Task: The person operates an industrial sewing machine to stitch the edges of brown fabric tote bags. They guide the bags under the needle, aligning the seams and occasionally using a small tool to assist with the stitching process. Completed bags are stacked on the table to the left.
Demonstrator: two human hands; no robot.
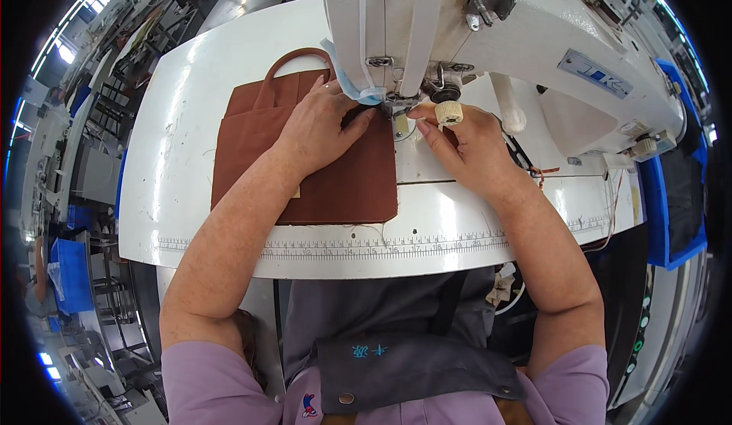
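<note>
A brown tote bag (343, 189) with a looped handle lies flat on the white sewing table, its right edge beside the needle area of a white sewing machine (503, 59). My left hand (324, 124) rests on the bag's upper part, thumb stretched toward the needle. Its forefinger is partly hidden behind the machine head and a pale blue strip (351, 82). Right of the needle, my right hand (476, 147) has thumb and forefinger tips drawn close together at the presser foot (401, 124). Whatever may be between them is too small to make out. A cream knob (448, 112) covers part of that hand.
A ruler strip (343, 250) runs along the table's front edge. Blue bins stand at the right (671, 242) and far left (72, 276). Orange and dark cords (543, 172) lie right of my right wrist. Workbenches fill the left background.
</note>
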